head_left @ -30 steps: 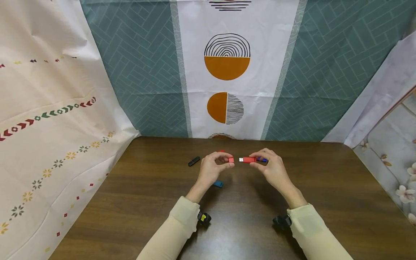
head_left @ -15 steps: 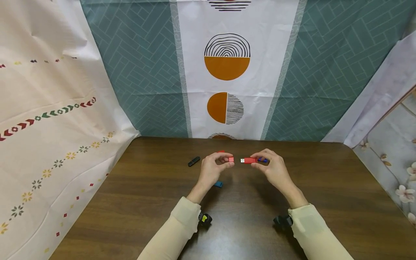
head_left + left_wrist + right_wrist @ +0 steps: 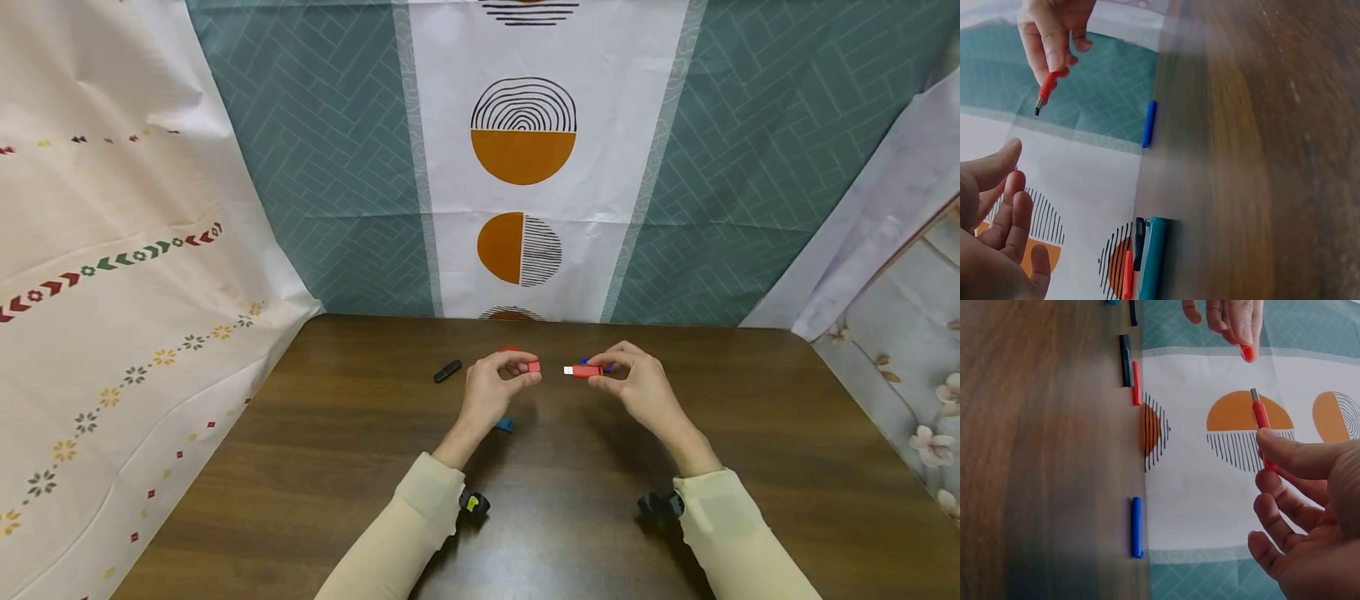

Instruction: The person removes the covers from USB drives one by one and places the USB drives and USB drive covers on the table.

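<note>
My left hand pinches a small red cap between thumb and fingertips. Across a short gap, my right hand holds a red USB flash drive by its rear end, its bare metal plug pointing at the cap. Seen from the right wrist, the cap shows its hollow end toward the plug. Both pieces are held up above the table, apart from each other. In the left wrist view the cap is almost wholly hidden behind the fingers.
On the brown wooden table lie a black flash drive, a teal one partly behind my left wrist, a slim red piece and a blue stick beyond my right hand. Patterned cloth hangs behind the table.
My right hand has moved slightly to the right with the flash drive, widening the gap to the cap. The left hand has stayed nearly still.
</note>
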{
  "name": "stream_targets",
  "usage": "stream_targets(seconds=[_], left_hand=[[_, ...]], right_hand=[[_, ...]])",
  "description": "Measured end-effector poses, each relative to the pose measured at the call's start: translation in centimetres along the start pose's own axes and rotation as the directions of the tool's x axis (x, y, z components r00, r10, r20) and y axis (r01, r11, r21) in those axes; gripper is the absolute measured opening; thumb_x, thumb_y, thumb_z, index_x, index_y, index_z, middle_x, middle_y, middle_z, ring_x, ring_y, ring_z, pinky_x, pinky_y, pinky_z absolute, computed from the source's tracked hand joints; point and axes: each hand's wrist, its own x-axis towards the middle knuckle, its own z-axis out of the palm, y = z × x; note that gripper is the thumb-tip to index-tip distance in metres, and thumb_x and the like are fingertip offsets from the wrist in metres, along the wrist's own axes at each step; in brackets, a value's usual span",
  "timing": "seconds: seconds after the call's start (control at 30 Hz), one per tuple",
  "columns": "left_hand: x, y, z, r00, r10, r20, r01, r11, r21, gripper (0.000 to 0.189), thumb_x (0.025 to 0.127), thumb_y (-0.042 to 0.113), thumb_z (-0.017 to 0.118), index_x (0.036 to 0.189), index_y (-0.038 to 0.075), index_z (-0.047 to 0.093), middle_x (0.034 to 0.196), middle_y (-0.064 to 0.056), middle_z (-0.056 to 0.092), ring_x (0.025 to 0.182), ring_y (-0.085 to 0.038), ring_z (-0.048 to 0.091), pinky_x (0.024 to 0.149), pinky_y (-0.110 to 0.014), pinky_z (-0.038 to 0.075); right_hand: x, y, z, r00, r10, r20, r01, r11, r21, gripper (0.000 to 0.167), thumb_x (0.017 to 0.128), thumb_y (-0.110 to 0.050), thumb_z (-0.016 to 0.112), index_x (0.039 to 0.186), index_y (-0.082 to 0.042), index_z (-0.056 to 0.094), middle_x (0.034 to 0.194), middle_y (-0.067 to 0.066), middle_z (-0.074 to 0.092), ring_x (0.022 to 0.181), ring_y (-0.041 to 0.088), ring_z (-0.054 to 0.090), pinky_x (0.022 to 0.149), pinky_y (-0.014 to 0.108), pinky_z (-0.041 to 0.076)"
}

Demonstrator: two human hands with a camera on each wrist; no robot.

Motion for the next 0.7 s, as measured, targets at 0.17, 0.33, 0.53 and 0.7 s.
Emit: stream_targets(seconds=[0.17,0.33,0.53,0.7], left_hand=[[0.2,0.3,0.1,1.0,-0.002,0.031,0.001,1.0,0.03,0.025,0.088,0.024,0.086,0.111,0.017,0.081,0.09,0.005,0.071,0.085,-0.012,0.066,0.075,-0.028,0.052],[0.6,0.4,0.4,0.998,0.003,0.055,-0.006,0.998,0.055,0.026,0.089,0.027,0.084,0.113,0.017,0.081,0.091,0.006,0.07,0.087,-0.01,0.066,0.072,-0.026,0.052],[1.1,0.6,0.9,0.997,0.007,0.083,-0.012,0.998,0.066,0.023,0.09,0.022,0.083,0.112,0.015,0.082,0.09,0.005,0.072,0.084,-0.011,0.065,0.072,-0.026,0.053],[1.4,0.8,1.3,0.993,0.006,0.114,-0.013,0.998,0.062,0.021,0.09,0.02,0.083,0.111,0.014,0.082,0.088,0.006,0.072,0.08,-0.01,0.064,0.07,-0.024,0.052]], right_hand=[[0.0,0.0,-0.5,1.0,0.012,0.014,-0.012,1.0,-0.005,0.023,0.084,-0.006,0.087,0.106,-0.003,0.08,0.102,0.008,0.07,0.095,0.035,0.061,0.075,0.034,0.045],[0.0,0.4,-0.8,0.999,0.023,0.022,-0.023,1.0,-0.018,0.023,0.085,-0.005,0.086,0.106,-0.003,0.08,0.1,0.008,0.07,0.095,0.035,0.06,0.075,0.036,0.044],[-0.1,1.2,-1.1,0.999,0.031,0.016,-0.03,0.999,-0.018,0.022,0.084,-0.006,0.087,0.105,-0.004,0.08,0.099,0.008,0.071,0.093,0.03,0.06,0.075,0.036,0.044],[-0.2,1.5,-1.5,0.999,0.046,0.019,-0.046,0.999,-0.02,0.022,0.085,-0.006,0.086,0.106,-0.003,0.079,0.099,0.01,0.071,0.093,0.027,0.059,0.077,0.036,0.043]])
